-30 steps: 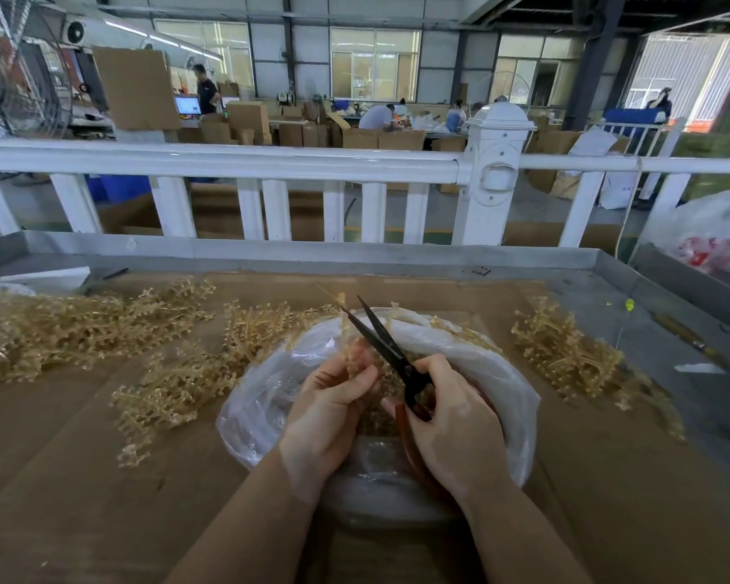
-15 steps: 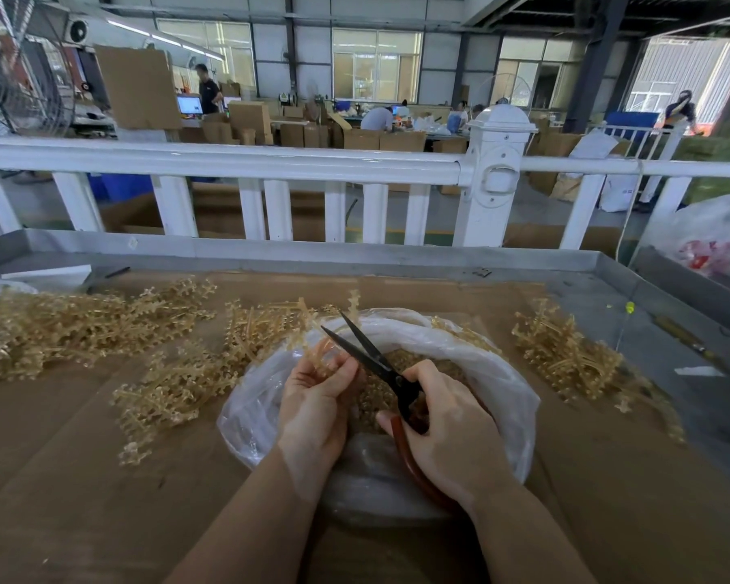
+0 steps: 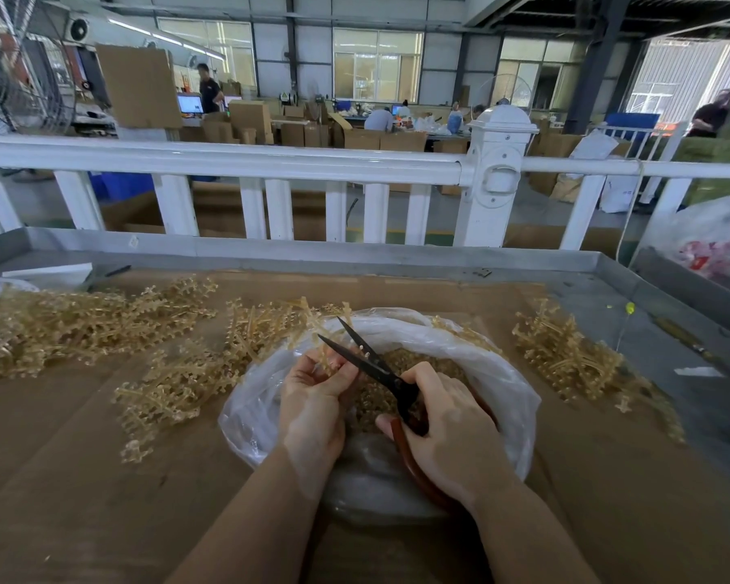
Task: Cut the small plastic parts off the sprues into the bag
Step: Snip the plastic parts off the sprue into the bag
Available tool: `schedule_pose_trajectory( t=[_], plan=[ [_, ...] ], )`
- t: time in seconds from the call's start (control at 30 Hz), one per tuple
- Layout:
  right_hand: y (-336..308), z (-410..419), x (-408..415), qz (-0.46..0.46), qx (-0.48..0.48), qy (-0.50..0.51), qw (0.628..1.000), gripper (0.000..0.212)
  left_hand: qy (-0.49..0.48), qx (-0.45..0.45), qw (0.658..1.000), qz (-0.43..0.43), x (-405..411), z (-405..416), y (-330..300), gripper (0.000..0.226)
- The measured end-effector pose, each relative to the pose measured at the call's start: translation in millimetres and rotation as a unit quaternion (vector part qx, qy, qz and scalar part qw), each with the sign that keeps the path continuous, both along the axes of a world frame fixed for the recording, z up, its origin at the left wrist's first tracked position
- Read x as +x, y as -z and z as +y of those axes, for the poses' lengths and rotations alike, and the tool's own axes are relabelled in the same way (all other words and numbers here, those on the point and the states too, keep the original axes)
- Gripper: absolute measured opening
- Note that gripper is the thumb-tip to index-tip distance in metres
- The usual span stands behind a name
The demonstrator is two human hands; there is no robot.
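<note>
Head view shows the cutting step under way over the open clear bag (image 3: 498, 373), which sits on the cardboard-covered table (image 3: 81, 478) right in front of the person. The left hand (image 3: 312, 398) pinches a single yellow sprue (image 3: 327, 358) by its lower end, fingers curled round it, and holds it above the bag's mouth. The right hand (image 3: 447, 427) grips the red handles of the scissors (image 3: 367, 360), fingers closed round them; the dark blades stand apart in a narrow V with the sprue's upper branches between or just beside them, which of the two I cannot tell. Loose cut parts (image 3: 418, 364) already fill the bottom of the bag. Uncut sprues lie in a heap (image 3: 81, 322) to the left, and a smaller pile (image 3: 565, 356) lies to the right.

Judging from this, the next move calls for closing the blades on the thin stem next to a part, keeping the sprue over the bag so the piece drops in, then turning the sprue to offer the next branch.

Compared with half a second ago, the blades have shifted slightly lower and closer to the left fingers, and the sprue sits deeper in the hand.
</note>
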State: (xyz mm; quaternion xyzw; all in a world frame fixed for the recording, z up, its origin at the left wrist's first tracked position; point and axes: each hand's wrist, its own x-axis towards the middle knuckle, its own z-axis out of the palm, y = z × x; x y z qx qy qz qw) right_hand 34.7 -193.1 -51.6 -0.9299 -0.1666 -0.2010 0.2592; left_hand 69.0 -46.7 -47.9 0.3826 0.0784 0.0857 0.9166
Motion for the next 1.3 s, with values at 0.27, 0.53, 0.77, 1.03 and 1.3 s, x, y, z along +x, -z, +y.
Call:
schedule_pose_trajectory(
  t=[0.27, 0.53, 0.77, 1.03, 1.3],
  plan=[
    [-2.6, -1.4, -0.5, 0.009, 0.011, -0.008, 1.0, 0.035, 0.025, 0.019, 0.999, -0.007, -3.1, 1.8, -2.3, 0.031],
    [-2.8, -1.3, -1.2, 0.009, 0.002, -0.003, 1.0, 0.038, 0.01, 0.046, 0.999, -0.011, -3.5, 0.4, -3.1, 0.032],
    [-2.2, -0.9, -0.7, 0.005, -0.003, 0.005, 1.0, 0.037, -0.002, 0.046, 0.999, -0.002, -3.4, 1.5, -3.4, 0.025],
    [-2.4, -1.8, -1.2, 0.009, -0.006, 0.001, 1.0, 0.038, 0.006, 0.023, 1.0, 0.008, -0.1, 4.2, 0.9, 0.027],
    [-3.2, -2.1, -1.0, 0.002, 0.0, -0.003, 1.0, 0.037, 0.039, 0.017, 0.999, -0.006, 1.3, 5.5, 3.5, 0.037]
  ],
)
